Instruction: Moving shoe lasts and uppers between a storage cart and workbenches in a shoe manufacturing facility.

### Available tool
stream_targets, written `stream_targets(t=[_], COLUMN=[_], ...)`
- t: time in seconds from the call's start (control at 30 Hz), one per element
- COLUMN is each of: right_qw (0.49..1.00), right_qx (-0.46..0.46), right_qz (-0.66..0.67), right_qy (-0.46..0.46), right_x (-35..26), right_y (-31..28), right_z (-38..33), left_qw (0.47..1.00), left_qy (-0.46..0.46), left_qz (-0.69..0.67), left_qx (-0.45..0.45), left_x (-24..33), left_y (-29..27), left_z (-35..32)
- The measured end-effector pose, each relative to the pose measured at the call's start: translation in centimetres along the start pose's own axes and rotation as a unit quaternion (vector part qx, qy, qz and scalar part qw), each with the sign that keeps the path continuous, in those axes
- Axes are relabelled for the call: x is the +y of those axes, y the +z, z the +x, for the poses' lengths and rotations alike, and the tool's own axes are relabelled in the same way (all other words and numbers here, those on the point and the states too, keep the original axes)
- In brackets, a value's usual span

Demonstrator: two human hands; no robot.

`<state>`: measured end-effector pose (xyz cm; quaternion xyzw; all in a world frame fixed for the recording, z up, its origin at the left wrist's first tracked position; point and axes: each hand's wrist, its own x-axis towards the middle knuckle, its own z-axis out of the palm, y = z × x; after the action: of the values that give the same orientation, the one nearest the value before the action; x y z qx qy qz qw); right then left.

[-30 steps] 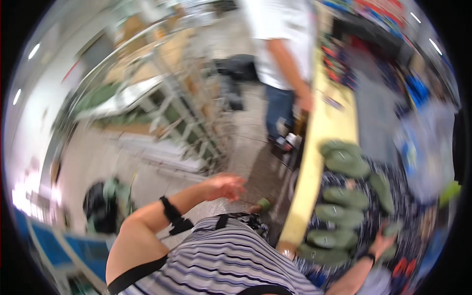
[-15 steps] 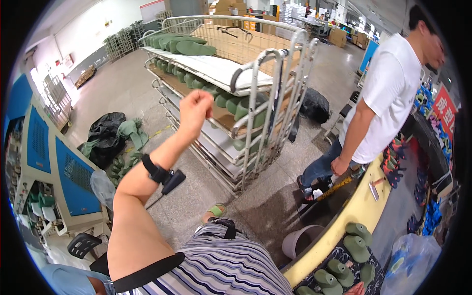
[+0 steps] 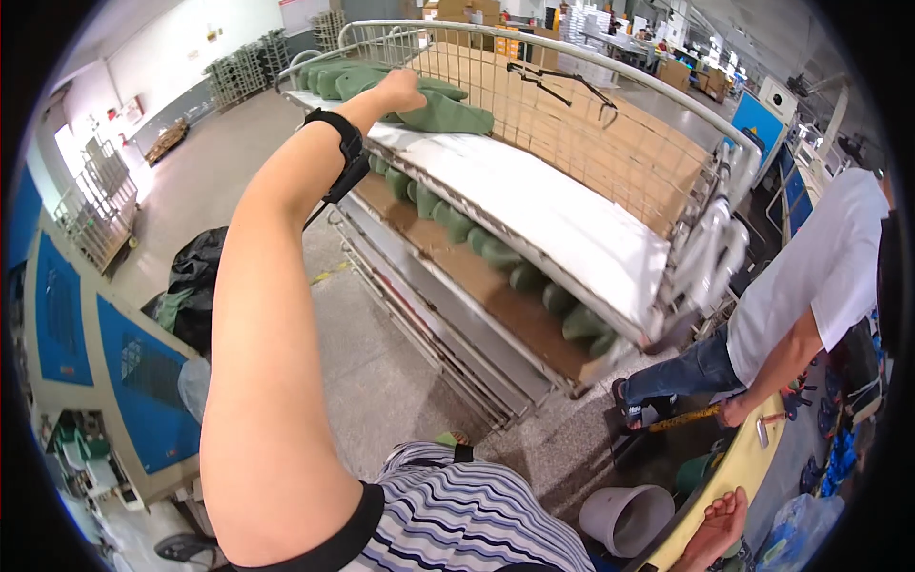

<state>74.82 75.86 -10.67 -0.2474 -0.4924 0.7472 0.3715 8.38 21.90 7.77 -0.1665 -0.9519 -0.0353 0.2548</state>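
Observation:
My left arm reaches out to the top shelf of a wire-sided rack cart (image 3: 534, 205). There my left hand (image 3: 402, 92) is closed at a green shoe upper (image 3: 446, 114), its fingertips partly hidden. More green shoe uppers (image 3: 329, 78) lie bunched at the left end of the white shelf board (image 3: 515, 186). On the tier below, a row of rounded green shoes (image 3: 477, 238) lines the edge. Low on the right, my right hand (image 3: 721, 522) hangs over the yellow counter edge (image 3: 701, 496), palm up, fingers loosely curled and apart, holding nothing.
A person in a white shirt (image 3: 810, 267) stands on the right by the counter, where a hammer (image 3: 765, 427) lies. A pale bucket (image 3: 626, 520) stands on the floor below. Blue-panelled machines (image 3: 143, 381) and a black bag (image 3: 198, 276) are on the left.
My left hand has gone from above the cart's near side to the green uppers on its top shelf. The cart now appears closer. My right hand has come further into view.

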Motion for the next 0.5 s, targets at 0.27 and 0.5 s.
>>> stream_targets(t=[0.27, 0.5], right_qw=[0.97, 0.896], right_qx=[-0.091, -0.16], right_qz=[-0.164, -0.29], right_qy=[-0.152, -0.295], right_x=[-3.7, -9.7], right_y=[16.6, 28.1], right_z=[-3.5, -5.1], left_qw=[0.943, 0.913], left_qy=[0.123, -0.05], left_qz=[0.135, -0.255], left_qx=[-0.28, -0.314], left_x=[2.9, 3.1], left_y=[-0.4, 1.0], left_z=[5.8, 3.8])
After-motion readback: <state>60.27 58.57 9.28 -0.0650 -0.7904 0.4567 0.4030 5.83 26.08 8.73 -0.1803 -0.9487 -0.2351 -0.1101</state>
